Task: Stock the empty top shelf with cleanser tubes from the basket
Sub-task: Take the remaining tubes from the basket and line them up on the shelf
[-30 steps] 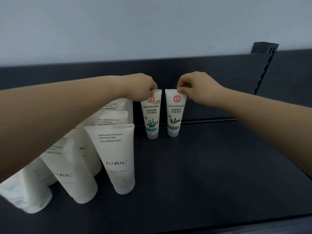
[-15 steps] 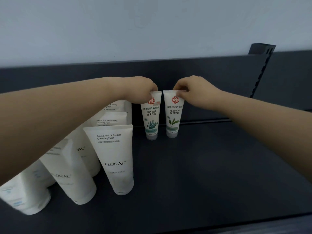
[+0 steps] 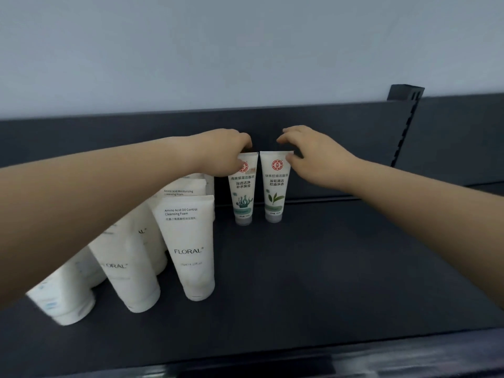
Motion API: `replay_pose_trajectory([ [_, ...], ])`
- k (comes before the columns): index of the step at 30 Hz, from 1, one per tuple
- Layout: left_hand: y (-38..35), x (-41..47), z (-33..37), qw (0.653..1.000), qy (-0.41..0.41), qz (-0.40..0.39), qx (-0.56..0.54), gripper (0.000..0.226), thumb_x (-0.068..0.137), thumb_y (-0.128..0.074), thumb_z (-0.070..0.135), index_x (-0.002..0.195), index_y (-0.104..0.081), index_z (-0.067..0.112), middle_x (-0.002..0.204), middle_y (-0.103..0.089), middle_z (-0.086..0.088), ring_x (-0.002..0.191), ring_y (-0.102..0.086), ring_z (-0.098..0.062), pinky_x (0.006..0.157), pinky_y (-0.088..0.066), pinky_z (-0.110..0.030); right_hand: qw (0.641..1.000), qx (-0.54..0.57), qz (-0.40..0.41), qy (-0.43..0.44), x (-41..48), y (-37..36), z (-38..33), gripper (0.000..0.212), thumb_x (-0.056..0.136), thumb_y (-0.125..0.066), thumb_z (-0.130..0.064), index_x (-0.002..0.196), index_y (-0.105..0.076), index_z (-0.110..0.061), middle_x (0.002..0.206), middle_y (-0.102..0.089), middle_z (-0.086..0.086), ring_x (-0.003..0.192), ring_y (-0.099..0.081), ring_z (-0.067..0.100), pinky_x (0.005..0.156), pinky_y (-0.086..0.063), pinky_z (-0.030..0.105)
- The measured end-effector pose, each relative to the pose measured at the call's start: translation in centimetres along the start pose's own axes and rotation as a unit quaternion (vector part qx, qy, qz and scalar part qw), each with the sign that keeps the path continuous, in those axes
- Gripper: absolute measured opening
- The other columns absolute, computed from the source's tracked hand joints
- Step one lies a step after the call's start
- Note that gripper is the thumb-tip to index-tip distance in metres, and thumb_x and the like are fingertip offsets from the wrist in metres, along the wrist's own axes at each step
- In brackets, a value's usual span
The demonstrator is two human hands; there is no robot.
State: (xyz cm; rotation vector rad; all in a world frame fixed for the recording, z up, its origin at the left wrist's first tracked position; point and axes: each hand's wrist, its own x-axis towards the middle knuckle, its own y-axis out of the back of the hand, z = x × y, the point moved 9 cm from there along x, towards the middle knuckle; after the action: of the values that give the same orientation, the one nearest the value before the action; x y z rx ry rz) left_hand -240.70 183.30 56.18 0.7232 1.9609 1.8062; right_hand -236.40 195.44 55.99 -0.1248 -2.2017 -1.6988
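Stocking partly done. Left part of shelf (image 3: 354, 268) filled: white FLORAL tubes (image 3: 191, 249) stand cap-down in rows, near to far. Far centre: two small white tubes upright on grey caps, just beside each other, close to back panel. Left hand (image 3: 226, 151) curled over top crimp of seaweed-print tube (image 3: 243, 186), seemingly pinching it. Right hand (image 3: 313, 154) loosely spread, thumb touching top corner of leaf-print tube (image 3: 276, 184), fingers lifted above crimp. Right half of shelf likely left to fill. Basket out of view, remaining count unknown.
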Motion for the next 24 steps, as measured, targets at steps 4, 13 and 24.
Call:
replay_pose_trajectory([
  [4,1.0,-1.8,0.7,0.999,0.004,0.027,0.022,0.055,0.093,-0.051,0.031,0.144,-0.034,0.018,0.144,-0.041,-0.004,0.13,-0.042,-0.025,0.105,-0.038,-0.042,1.0,-0.03,-0.006,0.004,-1.6,0.3,-1.3,0.053,0.097,-0.046,-0.025,0.147,-0.031,-0.02,0.16,-0.012,-0.001,0.146,-0.013,0.019,0.117,-0.023,0.041],
  [13,3.7,-8.2,3.4,0.99,-0.002,0.109,0.095,0.054,0.093,-0.044,0.046,0.14,-0.041,0.019,0.144,-0.043,-0.002,0.133,-0.04,-0.022,0.111,-0.028,-0.04,0.999,-0.046,-0.01,0.022,-5.9,1.6,-4.5,0.062,0.098,-0.035,-0.046,0.152,-0.016,-0.023,0.161,-0.001,-0.001,0.148,0.0,0.018,0.118,-0.018,0.044],
  [24,4.7,-18.4,4.0,0.975,0.087,0.152,0.137,0.057,0.095,-0.04,0.047,0.144,-0.036,0.019,0.152,-0.031,-0.002,0.145,-0.019,-0.021,0.118,-0.008,-0.041,0.995,-0.024,-0.012,0.1,-10.1,1.1,-11.3,0.066,0.098,-0.037,-0.046,0.152,-0.01,-0.02,0.161,-0.004,0.003,0.148,-0.003,0.02,0.12,-0.011,0.042],
])
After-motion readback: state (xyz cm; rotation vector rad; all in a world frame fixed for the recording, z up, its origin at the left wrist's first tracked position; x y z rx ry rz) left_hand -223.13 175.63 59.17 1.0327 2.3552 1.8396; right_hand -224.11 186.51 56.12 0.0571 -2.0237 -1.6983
